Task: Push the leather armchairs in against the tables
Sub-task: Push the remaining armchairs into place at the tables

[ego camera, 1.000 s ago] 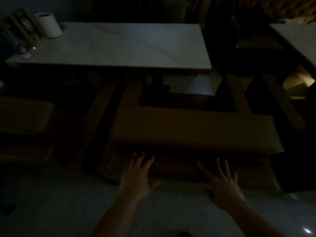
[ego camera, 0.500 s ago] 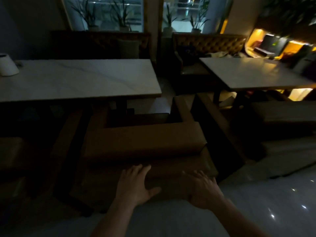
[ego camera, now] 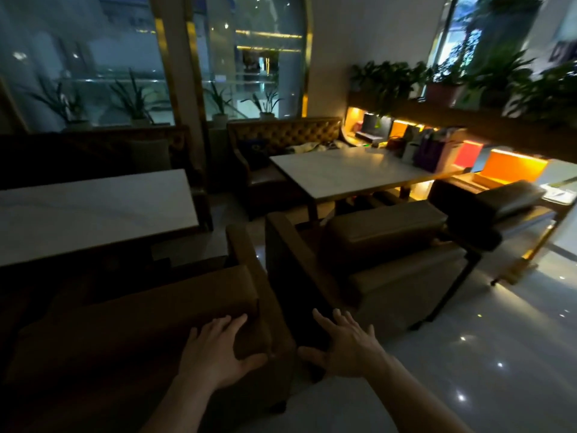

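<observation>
— At the near left, what is the position of the brown leather armchair [ego camera: 150,314]?

— Its backrest faces the person and its front sits under the edge of the left marble table [ego camera: 93,210].

— State of the left hand [ego camera: 215,354]?

— Fingers spread and nearly straight, palm laid on the right end of the backrest, thumb out to the right. It grips nothing.

— And the right hand [ego camera: 346,351]?

— Fingers straight and fanned, thumb pointing left. It sits over the dark gap between the two chairs. Contact with either chair cannot be confirmed in this light.

— Where is the next chair?

— The second armchair [ego camera: 387,254] stands right of the gap, angled, its front close to the far marble table [ego camera: 349,173]. A third armchair [ego camera: 499,207] stands further right. A tufted sofa [ego camera: 281,142] lines the far side, with potted plants [ego camera: 437,79] above a lit shelf.
</observation>
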The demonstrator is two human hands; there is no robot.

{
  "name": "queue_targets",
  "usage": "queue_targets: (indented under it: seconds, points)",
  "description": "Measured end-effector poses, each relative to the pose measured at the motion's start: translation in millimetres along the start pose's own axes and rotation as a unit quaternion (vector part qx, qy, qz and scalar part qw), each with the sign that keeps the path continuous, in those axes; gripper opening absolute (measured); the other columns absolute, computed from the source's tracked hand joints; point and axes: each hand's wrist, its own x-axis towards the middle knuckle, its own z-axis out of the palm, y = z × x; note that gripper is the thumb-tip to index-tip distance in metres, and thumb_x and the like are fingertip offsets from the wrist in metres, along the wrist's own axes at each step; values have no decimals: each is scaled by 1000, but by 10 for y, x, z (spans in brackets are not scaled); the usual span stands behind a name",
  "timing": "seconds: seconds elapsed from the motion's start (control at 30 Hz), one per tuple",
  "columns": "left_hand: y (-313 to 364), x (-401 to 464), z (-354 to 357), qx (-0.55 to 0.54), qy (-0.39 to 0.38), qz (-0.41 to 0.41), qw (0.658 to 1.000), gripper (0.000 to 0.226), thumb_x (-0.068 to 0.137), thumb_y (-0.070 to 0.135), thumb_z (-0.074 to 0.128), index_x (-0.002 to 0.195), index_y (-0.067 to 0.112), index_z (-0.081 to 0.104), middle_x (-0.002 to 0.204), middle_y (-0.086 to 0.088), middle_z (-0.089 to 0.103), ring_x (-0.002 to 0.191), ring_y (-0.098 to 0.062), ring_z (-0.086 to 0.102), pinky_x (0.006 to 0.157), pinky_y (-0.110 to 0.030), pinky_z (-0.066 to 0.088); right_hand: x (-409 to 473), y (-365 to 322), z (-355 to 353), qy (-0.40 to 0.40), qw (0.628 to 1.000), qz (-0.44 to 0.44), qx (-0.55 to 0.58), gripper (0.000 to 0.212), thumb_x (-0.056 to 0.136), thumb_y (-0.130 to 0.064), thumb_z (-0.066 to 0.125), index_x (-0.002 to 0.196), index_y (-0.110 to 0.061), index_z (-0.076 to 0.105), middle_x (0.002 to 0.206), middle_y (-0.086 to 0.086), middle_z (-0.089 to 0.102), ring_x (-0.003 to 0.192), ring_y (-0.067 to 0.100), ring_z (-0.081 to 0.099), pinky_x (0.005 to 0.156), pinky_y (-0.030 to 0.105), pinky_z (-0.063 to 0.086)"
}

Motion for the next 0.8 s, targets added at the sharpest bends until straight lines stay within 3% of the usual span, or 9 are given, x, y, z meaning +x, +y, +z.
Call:
queue_targets:
  seconds: [0.27,0.47,0.63,0.8]
  points:
    - [1854,213,99,3,-5,52,999,105,63,95,42,151,50,7,163,10,11,148,-20,15,120,-51,13,-328,1856,-599,69,996,40,27,113,55,-106,28,149,-56,-9,168,1,3,154,28,0,116,67,10]
    - [2890,627,283,15,-11,89,996,105,67,93,43,153,45,7,163,8,12,148,-21,15,120,-48,11,-284,2866,-734,73,993,81,46,118,48,-109,20,150,-56,-9,168,3,3,154,27,3,118,65,13]
    - [3440,1241,586,-4,-10,94,996,105,66,92,46,153,46,8,163,10,12,147,-20,15,121,-47,8,-92,3543,-746,18,991,119,59,123,48,-107,22,153,-50,-8,168,5,-2,154,27,-1,120,63,10]
    - [4006,2058,887,-32,-24,103,994,102,71,87,49,154,44,9,163,7,14,148,-20,14,121,-46,9,298,4287,-882,-29,986,158,37,111,65,-98,37,153,-49,-9,168,5,-4,154,27,1,122,55,15]
